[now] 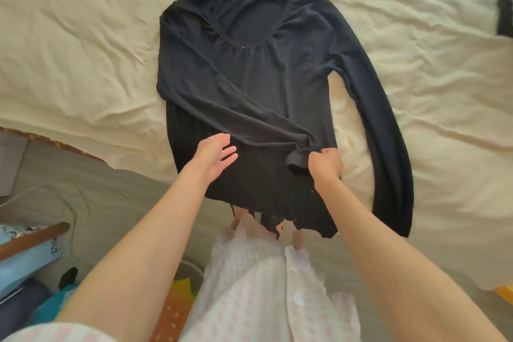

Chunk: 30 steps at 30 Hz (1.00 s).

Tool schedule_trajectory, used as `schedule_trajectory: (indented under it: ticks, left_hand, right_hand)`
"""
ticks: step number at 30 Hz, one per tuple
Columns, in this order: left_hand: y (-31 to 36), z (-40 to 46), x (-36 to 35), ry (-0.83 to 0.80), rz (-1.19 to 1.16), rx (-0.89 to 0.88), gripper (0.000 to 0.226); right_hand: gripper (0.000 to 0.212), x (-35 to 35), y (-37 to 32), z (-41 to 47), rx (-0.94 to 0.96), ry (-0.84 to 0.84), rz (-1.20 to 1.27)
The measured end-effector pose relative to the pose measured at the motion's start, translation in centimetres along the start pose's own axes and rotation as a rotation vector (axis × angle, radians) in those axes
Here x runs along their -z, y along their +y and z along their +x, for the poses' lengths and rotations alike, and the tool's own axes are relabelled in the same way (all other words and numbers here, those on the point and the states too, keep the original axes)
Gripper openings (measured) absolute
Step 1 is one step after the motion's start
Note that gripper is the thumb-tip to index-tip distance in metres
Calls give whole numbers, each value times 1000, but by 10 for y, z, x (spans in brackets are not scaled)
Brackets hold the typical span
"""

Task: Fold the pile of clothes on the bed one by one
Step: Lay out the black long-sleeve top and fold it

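One black top (pixel 266 78) flat on bed (pixel 83 50), right hand (pixel 326 164) fingers pinching its cuff (pixel 298 164) at 5 o'clock, left hand (pixel 213 155) fingers spread

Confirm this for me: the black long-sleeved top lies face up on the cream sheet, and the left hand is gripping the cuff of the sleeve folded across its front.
Not quite. In the head view it is the right hand that grips the cuff of the sleeve folded across the black long-sleeved top. The left hand is open above the fabric, fingers straight. The top does lie face up on the cream sheet.
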<state>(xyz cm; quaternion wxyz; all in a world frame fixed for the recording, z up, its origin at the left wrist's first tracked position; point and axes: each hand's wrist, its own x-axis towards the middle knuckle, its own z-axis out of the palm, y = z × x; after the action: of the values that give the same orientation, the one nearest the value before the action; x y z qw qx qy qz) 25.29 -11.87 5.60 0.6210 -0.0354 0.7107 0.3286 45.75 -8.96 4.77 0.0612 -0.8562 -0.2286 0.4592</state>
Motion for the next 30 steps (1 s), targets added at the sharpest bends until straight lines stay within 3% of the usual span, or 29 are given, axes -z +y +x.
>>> schedule_trajectory:
  ticks: [6, 11, 15, 19, 25, 30]
  left_hand:
    - [26, 14, -3, 103, -168, 107, 44]
    - [29, 25, -2, 188, -215, 113, 44]
    - [29, 28, 4, 181, -170, 124, 41]
    - [37, 29, 17, 176, -229, 94, 44]
    - [68, 50, 50, 190, -401, 3, 42]
    - [101, 74, 73, 136, -607, 51, 37]
  right_hand:
    - [30, 43, 28, 11, -3, -89, 228]
    - [29, 67, 44, 23, 12, -138, 232]
    - [25, 60, 37, 26, 65, 38, 35]
    - [29, 39, -4, 13, 287, 172, -149]
    - [27, -44, -124, -6, 719, -52, -413]
    - [23, -134, -204, -21, 823, -291, -487]
